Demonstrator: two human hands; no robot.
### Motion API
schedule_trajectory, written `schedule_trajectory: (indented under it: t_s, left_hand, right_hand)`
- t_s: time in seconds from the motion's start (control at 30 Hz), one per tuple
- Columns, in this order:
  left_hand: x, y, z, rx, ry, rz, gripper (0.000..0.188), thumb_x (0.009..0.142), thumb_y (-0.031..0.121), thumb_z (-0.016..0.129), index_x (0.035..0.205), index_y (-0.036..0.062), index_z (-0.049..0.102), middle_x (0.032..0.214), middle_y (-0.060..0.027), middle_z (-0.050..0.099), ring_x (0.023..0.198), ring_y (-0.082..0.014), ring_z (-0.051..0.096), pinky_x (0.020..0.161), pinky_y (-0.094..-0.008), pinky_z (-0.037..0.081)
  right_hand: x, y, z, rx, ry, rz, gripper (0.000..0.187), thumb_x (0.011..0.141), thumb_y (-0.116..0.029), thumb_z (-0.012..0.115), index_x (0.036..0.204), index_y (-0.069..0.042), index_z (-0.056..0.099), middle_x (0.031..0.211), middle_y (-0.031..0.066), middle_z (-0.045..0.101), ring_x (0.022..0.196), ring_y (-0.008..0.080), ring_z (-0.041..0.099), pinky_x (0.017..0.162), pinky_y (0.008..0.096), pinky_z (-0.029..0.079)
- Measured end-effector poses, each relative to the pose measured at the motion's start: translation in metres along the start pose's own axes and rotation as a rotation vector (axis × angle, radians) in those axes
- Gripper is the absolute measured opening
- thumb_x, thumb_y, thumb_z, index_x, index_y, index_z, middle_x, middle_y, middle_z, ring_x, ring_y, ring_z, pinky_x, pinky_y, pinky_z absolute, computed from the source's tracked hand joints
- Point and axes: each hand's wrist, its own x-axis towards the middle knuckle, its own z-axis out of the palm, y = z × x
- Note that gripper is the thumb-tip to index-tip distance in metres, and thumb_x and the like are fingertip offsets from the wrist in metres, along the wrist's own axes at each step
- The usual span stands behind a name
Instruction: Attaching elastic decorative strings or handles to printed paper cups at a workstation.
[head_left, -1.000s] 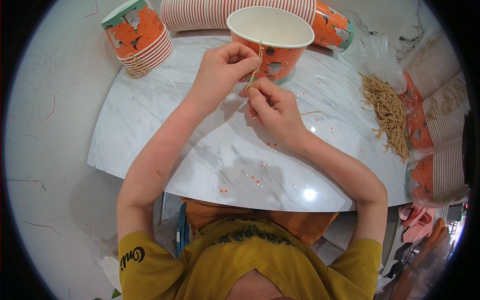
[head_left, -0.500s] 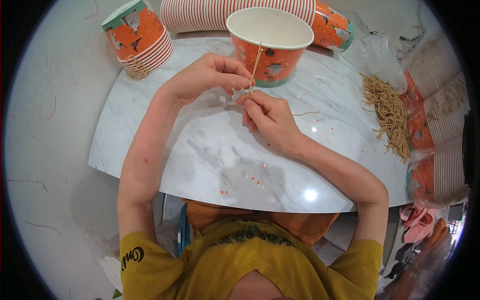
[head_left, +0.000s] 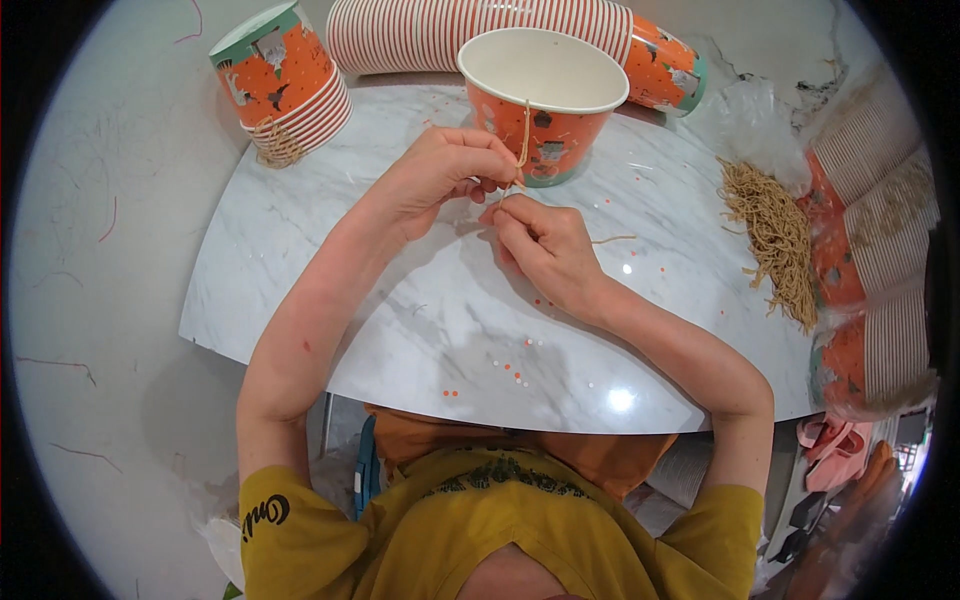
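Note:
A large orange paper bucket (head_left: 572, 128) with a white inside and a green base stands upright at the far middle of the table. From its rim hangs a tan cord (head_left: 526, 135), running down into my fingers. My left hand (head_left: 455, 172) pinches the cord just in front of the bucket. Slightly below and to the right, my right hand (head_left: 548, 240) is closed on a lower part of it, thumb against the fingers. The cord's loose end sticks out to the right past the right hand. Exactly how the cord lies between the fingertips is hidden.
Upside-down nested buckets (head_left: 285, 85), with tan cord at their rims, stand far left. A long stack of buckets (head_left: 430, 38) lies along the back. At right are a heap of tan cords (head_left: 772, 235), a clear plastic bag (head_left: 750, 125) and wrapped bucket stacks (head_left: 890, 245). Small paper dots dot the marble-patterned table (head_left: 300, 250).
My left hand has moved slightly down and right along the cord, close to the right fingertips. The cord now hangs with a bend instead of straight. The whole view has shifted a little.

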Motion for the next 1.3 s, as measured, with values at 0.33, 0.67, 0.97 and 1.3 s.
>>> schedule_trajectory:
  t_s: [0.33, 0.67, 0.97, 1.3]
  left_hand:
    - [-0.003, 0.002, 0.012, -0.101, 0.114, 0.012, 0.009, 0.085, 0.015, 0.068, 0.083, 0.0064, 0.069, 0.078, 0.0003, 0.064, 0.068, -0.0059, 0.052, 0.064, -0.0227, 0.041]
    - [-0.009, 0.029, 0.028, -0.044, 0.293, 0.057, 0.012, 0.087, 0.014, 0.063, 0.086, 0.0033, 0.068, 0.078, -0.0038, 0.067, 0.067, -0.0094, 0.061, 0.064, -0.0231, 0.044]
    - [-0.003, 0.031, 0.018, 0.101, 0.266, 0.088, 0.016, 0.089, 0.016, 0.060, 0.084, 0.0025, 0.066, 0.079, -0.0054, 0.068, 0.069, -0.0111, 0.063, 0.067, -0.0243, 0.047]
    - [0.007, -0.014, 0.001, 0.215, 0.037, 0.216, 0.014, 0.088, 0.007, 0.060, 0.096, 0.0004, 0.069, 0.087, -0.0031, 0.067, 0.076, -0.0091, 0.060, 0.070, -0.0245, 0.049]
  right_hand:
    - [-0.009, 0.000, 0.009, -0.365, -0.014, -0.363, 0.011, 0.083, -0.009, 0.057, 0.074, -0.002, 0.056, 0.065, 0.0147, 0.059, 0.056, 0.0343, 0.060, 0.051, 0.0445, 0.046]
    - [-0.020, -0.006, 0.012, -0.562, -0.161, -0.512, 0.009, 0.079, -0.007, 0.061, 0.075, -0.003, 0.054, 0.063, 0.0099, 0.055, 0.053, 0.0307, 0.057, 0.047, 0.0420, 0.045]
    - [-0.020, -0.010, 0.014, -0.588, -0.171, -0.517, 0.013, 0.083, -0.010, 0.061, 0.076, -0.002, 0.052, 0.064, 0.0100, 0.056, 0.055, 0.0309, 0.060, 0.047, 0.0426, 0.045]
    - [-0.015, -0.058, -0.010, -0.321, -0.263, -0.301, 0.008, 0.087, -0.012, 0.060, 0.086, -0.004, 0.060, 0.072, 0.0134, 0.066, 0.061, 0.0331, 0.063, 0.056, 0.0425, 0.049]
